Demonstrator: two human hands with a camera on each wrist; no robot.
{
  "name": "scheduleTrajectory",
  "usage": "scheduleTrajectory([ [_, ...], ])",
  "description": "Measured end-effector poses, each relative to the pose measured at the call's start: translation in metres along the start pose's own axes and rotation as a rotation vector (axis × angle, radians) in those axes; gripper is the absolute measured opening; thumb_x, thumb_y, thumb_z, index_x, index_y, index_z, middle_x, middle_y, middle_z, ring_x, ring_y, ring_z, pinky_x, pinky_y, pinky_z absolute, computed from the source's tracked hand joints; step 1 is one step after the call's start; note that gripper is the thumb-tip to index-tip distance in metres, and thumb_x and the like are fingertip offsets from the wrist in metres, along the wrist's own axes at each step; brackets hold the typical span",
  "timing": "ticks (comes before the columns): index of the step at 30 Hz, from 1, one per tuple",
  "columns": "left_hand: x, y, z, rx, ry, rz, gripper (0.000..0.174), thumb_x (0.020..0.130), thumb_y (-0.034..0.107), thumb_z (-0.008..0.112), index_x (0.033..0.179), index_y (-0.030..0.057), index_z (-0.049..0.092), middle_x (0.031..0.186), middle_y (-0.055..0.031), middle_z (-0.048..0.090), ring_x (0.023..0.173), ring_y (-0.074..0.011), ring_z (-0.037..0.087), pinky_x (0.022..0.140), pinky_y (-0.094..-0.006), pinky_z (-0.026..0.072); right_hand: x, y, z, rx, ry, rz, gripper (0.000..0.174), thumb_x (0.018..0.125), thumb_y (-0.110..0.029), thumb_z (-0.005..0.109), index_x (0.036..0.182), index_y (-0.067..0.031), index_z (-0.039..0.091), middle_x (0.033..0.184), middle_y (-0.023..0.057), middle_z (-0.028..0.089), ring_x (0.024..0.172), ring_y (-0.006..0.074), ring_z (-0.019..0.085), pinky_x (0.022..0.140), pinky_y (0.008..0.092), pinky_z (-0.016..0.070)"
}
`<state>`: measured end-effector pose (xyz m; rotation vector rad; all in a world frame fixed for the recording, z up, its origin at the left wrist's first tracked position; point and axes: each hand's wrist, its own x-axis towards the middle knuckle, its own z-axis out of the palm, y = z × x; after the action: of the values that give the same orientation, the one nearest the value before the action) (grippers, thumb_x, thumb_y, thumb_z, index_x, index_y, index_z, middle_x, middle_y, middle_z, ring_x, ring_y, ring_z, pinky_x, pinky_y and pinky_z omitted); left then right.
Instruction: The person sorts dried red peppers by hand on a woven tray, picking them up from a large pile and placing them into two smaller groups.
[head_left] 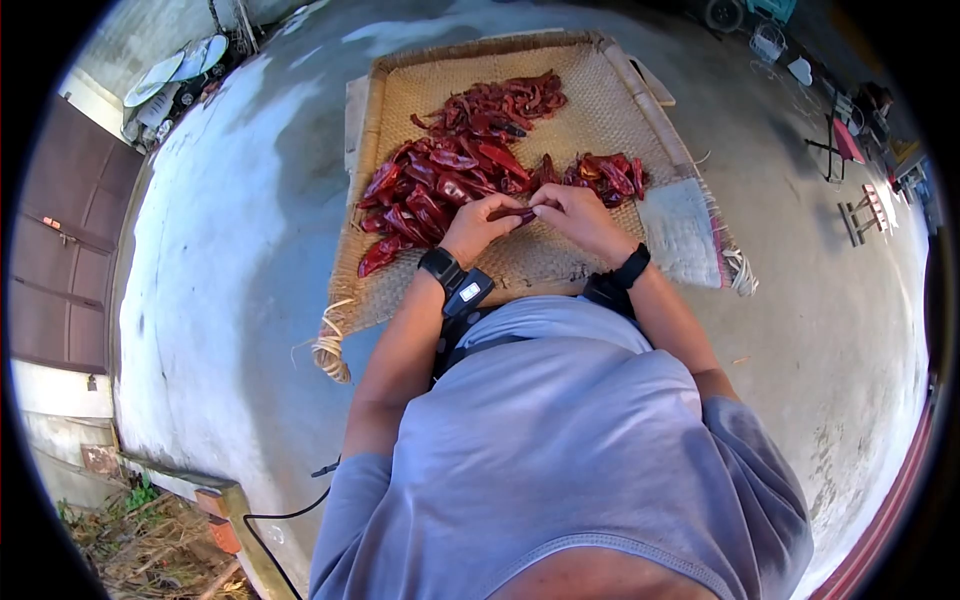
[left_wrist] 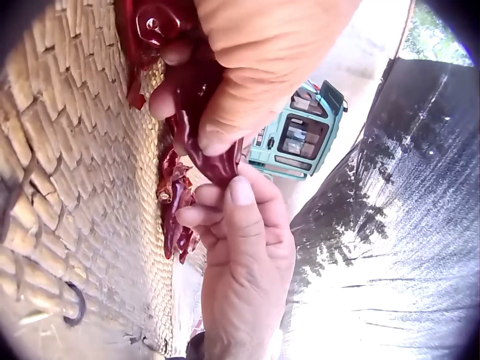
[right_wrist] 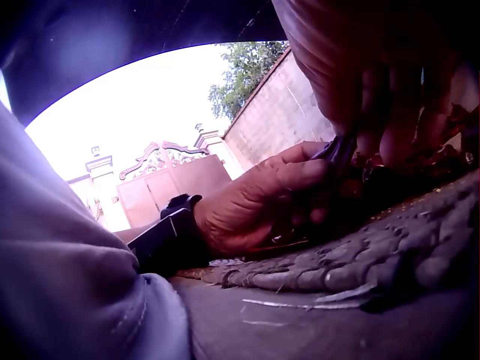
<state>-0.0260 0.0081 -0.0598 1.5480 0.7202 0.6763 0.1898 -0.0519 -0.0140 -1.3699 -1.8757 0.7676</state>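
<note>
Grey cloth of a short-sleeved shirt (head_left: pixel 560 440) lies nearest the head camera, along the bottom of its view. Far left stands a brown door (head_left: pixel 85 210), with dry grass (head_left: pixel 160 550) below it beyond a low kerb. Pale concrete floor (head_left: pixel 220 230) runs from there to a woven tray (head_left: pixel 420 85) in front of the person. On the tray's left half spreads a large heap of glossy red peppers (head_left: pixel 430 185); shrivelled, duller ones (head_left: pixel 515 100) lie at its far end. Just beside the heap, the left hand (head_left: pixel 482 228), a black device (head_left: pixel 466 290) at its wrist, pinches one red pepper (head_left: pixel 522 214) between thumb and fingers. That pepper is held above the tray's near part, between both hands; the right hand (head_left: pixel 582 220) pinches its other end, thumb against fingers. Beyond the right hand sits a smaller pepper pile (head_left: pixel 615 175), then a whitish patch (head_left: pixel 680 230) at the tray's right edge. Farther right, well apart, a small stool (head_left: pixel 880 208) stands on the floor.
</note>
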Motion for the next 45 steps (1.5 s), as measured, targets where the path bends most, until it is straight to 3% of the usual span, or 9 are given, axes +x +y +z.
scheduleTrajectory([
  [3,0.0,0.0,0.0,-0.011,0.036,0.003,0.027,0.092,0.01,0.067,0.118,0.0025,0.062,0.094,0.0015,0.064,0.084,-0.0068,0.058,0.075,-0.0228,0.0481,-0.003,0.003,-0.017,-0.094,0.087,0.02,0.016,0.09,-0.018,0.064,0.099,-0.0046,0.067,0.087,0.0134,0.069,0.081,0.0264,0.068,0.073,0.0356,0.0517],
  [6,0.002,-0.004,-0.001,-0.083,0.105,-0.043,0.03,0.091,0.007,0.067,0.119,0.0004,0.061,0.113,-0.005,0.062,0.085,-0.0099,0.061,0.077,-0.0257,0.0515,-0.008,0.012,-0.043,-0.144,0.287,0.076,0.016,0.089,-0.019,0.065,0.098,-0.0057,0.067,0.086,0.0128,0.07,0.08,0.0293,0.068,0.073,0.0386,0.0522],
  [9,0.005,-0.007,-0.002,0.044,0.165,0.102,0.033,0.09,0.005,0.065,0.122,0.0018,0.06,0.139,-0.0107,0.045,0.087,-0.013,0.063,0.08,-0.0265,0.0525,-0.012,0.03,-0.064,-0.329,0.461,0.253,0.018,0.087,-0.018,0.065,0.1,-0.0063,0.066,0.091,0.014,0.069,0.087,0.0325,0.066,0.077,0.0418,0.052],
  [13,0.006,-0.012,-0.003,0.281,0.126,0.183,0.04,0.088,0.004,0.065,0.128,0.0061,0.06,0.152,-0.0136,0.03,0.093,-0.0195,0.065,0.084,-0.0319,0.0537,-0.006,0.038,-0.066,-0.554,0.606,0.149,0.023,0.087,-0.02,0.065,0.106,-0.0086,0.064,0.1,0.0154,0.065,0.098,0.0369,0.061,0.084,0.0449,0.0504],
  [24,0.008,-0.024,-0.004,0.524,0.037,0.353,0.05,0.083,-0.008,0.059,0.132,0.0011,0.055,0.137,-0.0138,0.042,0.093,-0.0219,0.064,0.085,-0.0315,0.0526,0.076,0.029,0.016,-0.478,0.101,0.048,0.034,0.087,-0.023,0.064,0.118,-0.0096,0.059,0.103,0.0202,0.066,0.097,0.0391,0.063,0.082,0.0473,0.0502],
  [29,0.004,-0.013,-0.002,0.465,0.129,0.183,0.041,0.083,-0.005,0.061,0.124,0.0016,0.06,0.113,-0.0115,0.057,0.089,-0.0185,0.064,0.083,-0.0293,0.0522,0.077,0.041,0.022,-0.471,0.109,0.039,0.021,0.086,-0.014,0.056,0.104,-0.0088,0.066,0.102,0.0159,0.069,0.095,0.0366,0.066,0.08,0.0484,0.0516],
  [35,0.001,-0.002,0.003,-0.013,0.223,-0.059,0.041,0.093,0.001,0.056,0.133,0.0017,0.049,0.119,-0.0124,0.06,0.087,-0.0156,0.066,0.071,-0.0272,0.0529,0.067,0.032,0.018,-0.352,0.12,0.186,0.026,0.087,-0.023,0.058,0.109,-0.0098,0.064,0.101,0.0158,0.069,0.096,0.0347,0.066,0.078,0.0468,0.0518],
  [40,0.004,-0.006,-0.002,0.003,0.205,-0.049,0.042,0.095,-0.001,0.052,0.136,0.0014,0.043,0.122,-0.0157,0.059,0.084,-0.0161,0.066,0.066,-0.0275,0.0518,0.073,0.046,0.025,-0.5,0.095,0.163,0.035,0.086,-0.033,0.063,0.108,-0.0068,0.064,0.1,0.0172,0.069,0.096,0.0354,0.066,0.078,0.0452,0.0518],
  [45,0.007,-0.016,-0.008,-0.064,0.222,-0.002,0.047,0.1,0.015,0.053,0.142,0.0017,0.036,0.116,-0.016,0.061,0.081,-0.0163,0.067,0.063,-0.0259,0.0513,0.071,0.055,0.015,-0.15,0.175,0.246,0.033,0.084,-0.026,0.067,0.108,-0.0049,0.065,0.098,0.0166,0.07,0.095,0.03,0.068,0.078,0.0401,0.0523],
])
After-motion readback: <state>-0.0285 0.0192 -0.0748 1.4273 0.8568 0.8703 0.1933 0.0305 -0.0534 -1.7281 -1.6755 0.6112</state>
